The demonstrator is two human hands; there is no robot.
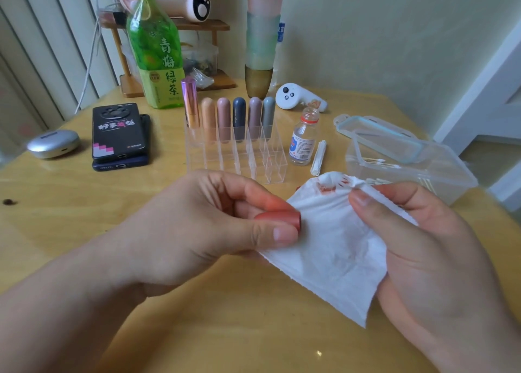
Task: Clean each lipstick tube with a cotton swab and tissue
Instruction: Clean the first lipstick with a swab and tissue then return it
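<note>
- Lipstick tube (282,217), red, was pinched between the curled thumb and fingers of the left hand (197,226), above the table (225,330).
- White tissue (324,248) with red stains touched the end of the tube; the right hand (437,260) pinched its upper edge between thumb and fingers.
- Behind the hands, a clear organizer (242,158) held six more lipsticks (224,119) in its back row.
- Just right of it stood a small bottle (303,141), with cotton swabs (318,157) lying beside.

Six tubes (238,119) stood in the organizer's (236,158) back row; phones (119,136) lay left, bottle (303,140) right.
</note>
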